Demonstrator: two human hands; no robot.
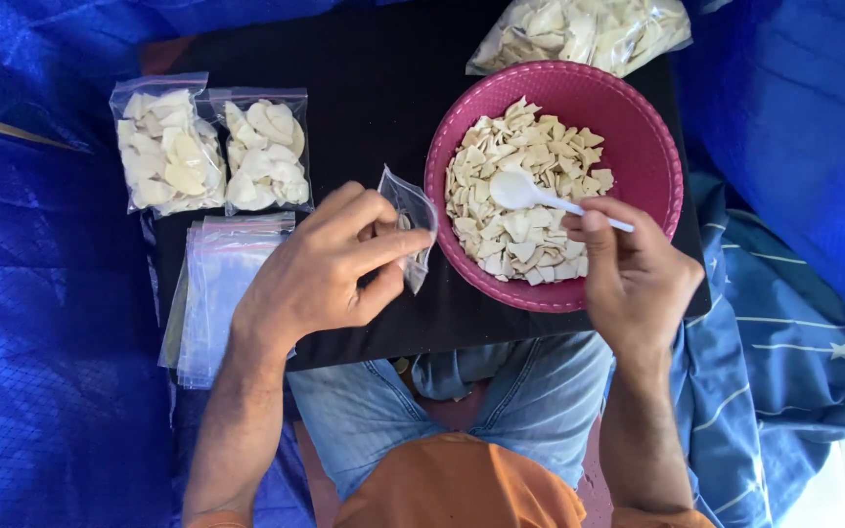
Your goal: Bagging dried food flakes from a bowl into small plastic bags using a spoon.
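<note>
The left hand (pixel 320 269) pinches a small clear plastic zip bag (pixel 411 223) beside the round pink plastic bowl (pixel 638 137) of pale chips on the black table (pixel 364 59). The right hand (pixel 635 274) grips a white plastic spoon (pixel 530 193) over the chips.

Large bag of chips (pixel 584 29) cut off by the top edge; spoon handle (pixel 594 212) partly under fingers (pixel 603 220).

Open black board (pixel 364 98) lies clear between the two filled bags (pixel 212 152) and the pink bowl (pixel 638 137), leaving a lane toward the far edge. The stack of empty bags (pixel 217 293) crowds the left side; a large bag of chips (pixel 579 29) blocks the far corner behind the bowl.
</note>
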